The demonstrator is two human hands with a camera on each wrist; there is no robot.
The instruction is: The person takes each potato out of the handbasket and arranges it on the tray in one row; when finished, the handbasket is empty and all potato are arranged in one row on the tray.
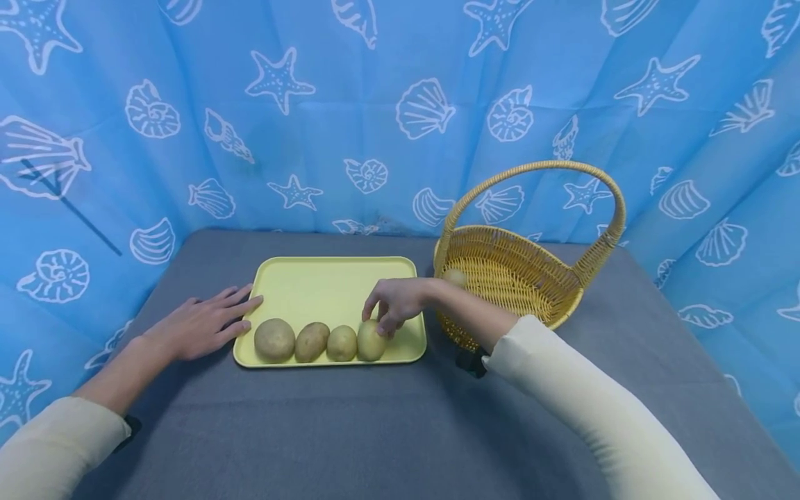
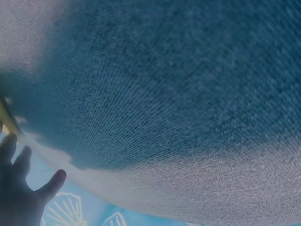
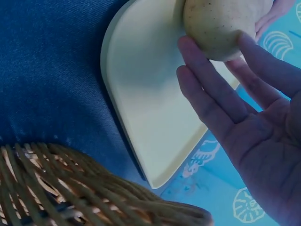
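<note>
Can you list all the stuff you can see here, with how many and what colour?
potatoes on the tray: 4, tan, in a row along the near edge
potato in the basket: 1, tan, partly hidden
tray: 1, pale yellow, middle of the table
basket: 1, woven yellow with a handle, right of the tray
table: 1, grey cloth
curtain: 1, blue with white shells and starfish, behind
left hand: flat on the table, fingers touching the tray's left edge
right hand: fingers on the rightmost potato
</note>
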